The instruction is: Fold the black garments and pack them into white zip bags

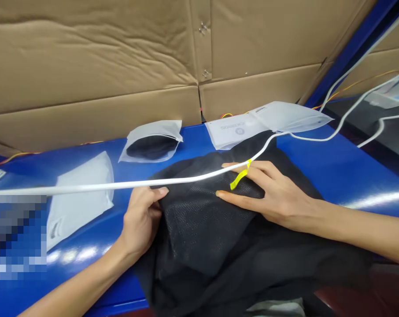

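A black garment (212, 229) with a mesh-like patch lies bunched over the front of the blue table. My left hand (142, 218) is closed on its left edge, thumb on top and fingers curled underneath. On the right, my right hand (268, 193) lies on the cloth with thumb and index finger spread apart, its other fingers partly hidden. A white cable (186, 179) runs across in front of the garment and passes over the right hand's fingers. From the cable hangs a yellow tag (239, 179), between that hand's thumb and index finger.
Behind the blue table (318, 163) stands a cardboard wall (97, 57). White pouches lie along the table: one flat (83, 193) at left, one holding something dark (153, 127), and a printed one (232, 130). More white cables (345, 119) hang at right.
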`<state>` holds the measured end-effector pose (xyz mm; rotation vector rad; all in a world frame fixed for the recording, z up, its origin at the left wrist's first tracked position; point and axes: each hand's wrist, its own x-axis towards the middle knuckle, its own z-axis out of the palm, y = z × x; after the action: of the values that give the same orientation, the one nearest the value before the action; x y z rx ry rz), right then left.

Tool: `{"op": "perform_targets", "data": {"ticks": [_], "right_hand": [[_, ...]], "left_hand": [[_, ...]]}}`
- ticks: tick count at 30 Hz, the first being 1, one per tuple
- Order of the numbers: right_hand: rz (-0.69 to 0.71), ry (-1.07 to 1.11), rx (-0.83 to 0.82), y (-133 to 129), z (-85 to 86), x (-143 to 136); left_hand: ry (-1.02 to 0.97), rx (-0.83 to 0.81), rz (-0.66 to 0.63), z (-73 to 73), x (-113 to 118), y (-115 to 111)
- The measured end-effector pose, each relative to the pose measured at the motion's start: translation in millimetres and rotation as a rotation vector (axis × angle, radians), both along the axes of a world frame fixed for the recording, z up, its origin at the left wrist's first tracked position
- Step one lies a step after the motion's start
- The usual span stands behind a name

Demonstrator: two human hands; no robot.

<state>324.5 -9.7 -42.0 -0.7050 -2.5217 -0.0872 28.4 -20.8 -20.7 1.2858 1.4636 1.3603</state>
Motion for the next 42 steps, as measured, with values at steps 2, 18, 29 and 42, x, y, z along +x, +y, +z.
{"op": "perform_targets", "data": {"ticks": [2, 18, 29, 42], "right_hand": [[0.031, 0.002, -0.003, 1.3, 0.0, -1.1], [-0.043, 0.418, -0.544, 9.0, 7.7, 1.4], [-0.292, 0.567, -0.920, 16.0, 5.2, -4.5], [-0.174, 0.534, -0.615, 2.0, 1.2, -10.4]], "left_hand": [[0.039, 0.078, -0.075, 0.6, -0.2, -0.7], [0.889, 0.618, -0.944, 7.9, -5.1, -13.1], [0.893, 0.641, -0.923, 4.1, -6.3, -14.1], [1.050, 0.680, -0.922, 9.4, 0.3, -12.0]]}}
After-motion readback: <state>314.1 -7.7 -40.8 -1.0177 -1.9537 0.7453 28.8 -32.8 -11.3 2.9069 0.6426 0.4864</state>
